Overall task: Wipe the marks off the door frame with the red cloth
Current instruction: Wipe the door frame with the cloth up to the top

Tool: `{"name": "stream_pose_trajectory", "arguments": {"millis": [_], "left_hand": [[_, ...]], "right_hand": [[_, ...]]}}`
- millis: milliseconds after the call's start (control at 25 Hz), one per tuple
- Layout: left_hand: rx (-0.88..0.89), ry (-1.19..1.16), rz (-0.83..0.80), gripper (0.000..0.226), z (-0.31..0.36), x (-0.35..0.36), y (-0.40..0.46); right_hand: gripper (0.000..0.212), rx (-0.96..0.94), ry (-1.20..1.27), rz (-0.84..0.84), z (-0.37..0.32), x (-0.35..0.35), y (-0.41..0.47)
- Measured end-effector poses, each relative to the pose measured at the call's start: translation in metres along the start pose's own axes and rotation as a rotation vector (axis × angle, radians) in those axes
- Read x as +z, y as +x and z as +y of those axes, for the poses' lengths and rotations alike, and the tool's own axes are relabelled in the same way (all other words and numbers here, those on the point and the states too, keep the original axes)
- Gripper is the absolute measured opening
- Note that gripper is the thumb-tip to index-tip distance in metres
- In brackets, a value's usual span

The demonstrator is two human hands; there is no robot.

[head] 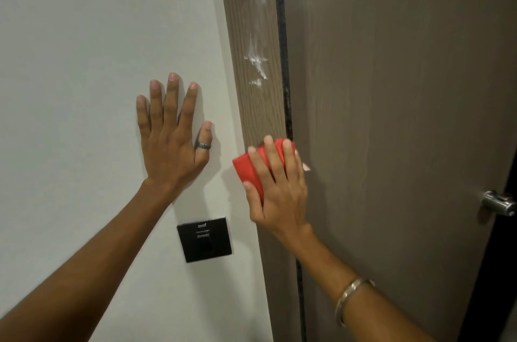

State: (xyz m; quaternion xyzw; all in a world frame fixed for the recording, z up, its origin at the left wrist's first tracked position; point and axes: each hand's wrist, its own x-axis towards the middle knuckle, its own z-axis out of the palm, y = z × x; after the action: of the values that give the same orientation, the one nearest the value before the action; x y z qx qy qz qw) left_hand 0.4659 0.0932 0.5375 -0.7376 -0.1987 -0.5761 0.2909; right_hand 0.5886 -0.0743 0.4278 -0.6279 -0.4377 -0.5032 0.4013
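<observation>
A brown wood-grain door frame (pixel 251 106) runs top to bottom through the middle. White smeared marks (pixel 256 61) streak its upper part, from near the top edge down to mid height. My right hand (pixel 277 187) presses a folded red cloth (pixel 247 168) flat against the frame, well below the lowest mark. My left hand (pixel 170 134) lies flat on the white wall (pixel 84 61) left of the frame, fingers spread, holding nothing; a ring sits on its thumb.
A brown door (pixel 391 117) fills the right side, with a metal handle (pixel 499 203) at the far right. A black switch plate (pixel 205 239) is on the wall below my left hand. A dark gap (pixel 286 106) separates frame and door.
</observation>
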Motion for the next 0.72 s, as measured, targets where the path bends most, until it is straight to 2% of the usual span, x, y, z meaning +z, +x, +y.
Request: {"name": "stream_pose_trajectory", "arguments": {"millis": [200, 280, 440, 520, 600, 720], "left_hand": [[0.002, -0.017, 0.001, 0.072, 0.0, 0.001, -0.001], [-0.004, -0.027, -0.006, 0.071, 0.001, -0.001, -0.003], [0.01, -0.065, -0.047, 0.071, 0.0, -0.008, 0.001], [0.026, -0.071, -0.056, 0.072, -0.003, -0.012, 0.005], [0.038, -0.083, -0.049, 0.072, -0.006, -0.013, 0.015], [0.035, -0.074, -0.013, 0.073, -0.01, -0.015, 0.05]], "right_hand": [[0.071, 0.035, -0.046, 0.148, -0.002, 0.011, 0.105], [0.072, 0.064, -0.052, 0.14, -0.003, 0.015, 0.085], [0.069, 0.076, -0.088, -0.032, -0.01, 0.005, -0.034], [0.067, 0.069, -0.11, -0.053, -0.009, 0.003, -0.046], [0.066, 0.073, -0.092, -0.026, -0.009, 0.003, -0.002], [0.066, 0.035, -0.103, 0.086, -0.009, 0.002, 0.115]]}}
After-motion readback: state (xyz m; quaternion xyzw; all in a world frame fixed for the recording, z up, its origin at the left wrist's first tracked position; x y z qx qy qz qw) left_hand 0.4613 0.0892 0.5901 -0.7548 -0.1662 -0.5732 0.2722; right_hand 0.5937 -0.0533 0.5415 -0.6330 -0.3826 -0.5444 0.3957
